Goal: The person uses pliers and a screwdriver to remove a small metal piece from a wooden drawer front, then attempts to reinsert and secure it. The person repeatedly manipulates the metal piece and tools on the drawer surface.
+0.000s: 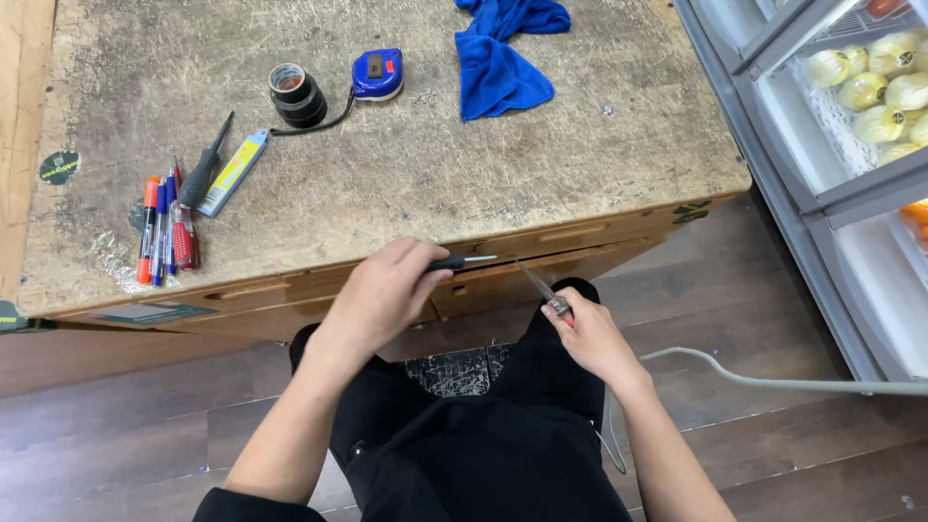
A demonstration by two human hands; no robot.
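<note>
- The left hand [387, 290] is closed around the dark handle of a small screwdriver [462, 260]; its thin metal shaft sticks out to the right, level with the front edge of the desk [464, 184].
- The right hand [588, 333] is curled shut on a second slim tool [541, 288] with a red grip; the metal blade or shaft points up and to the left, toward the tip of the screwdriver, but the two tips stay apart.
- Both hands are held in front of the desk, above the person's lap in black clothing, not over the worn top.
- On the left part of the desk lies a row of pens [159, 232] in orange, blue and red, with a black-handled screwdriver [205, 166] and a yellow-and-blue utility knife [233, 172] just beside them.
- Farther back sit a roll of black tape [296, 95] and a blue tape measure [377, 73], near each other.
- A crumpled blue cloth [498, 53] lies at the rear of the desk, well apart from the hands.
- On the right stands a glass-fronted display case [822, 203] with round yellow fruit [875, 82] inside.
- A grey cable [773, 383] runs across the dark wooden floor [116, 435] toward the person's right side.
</note>
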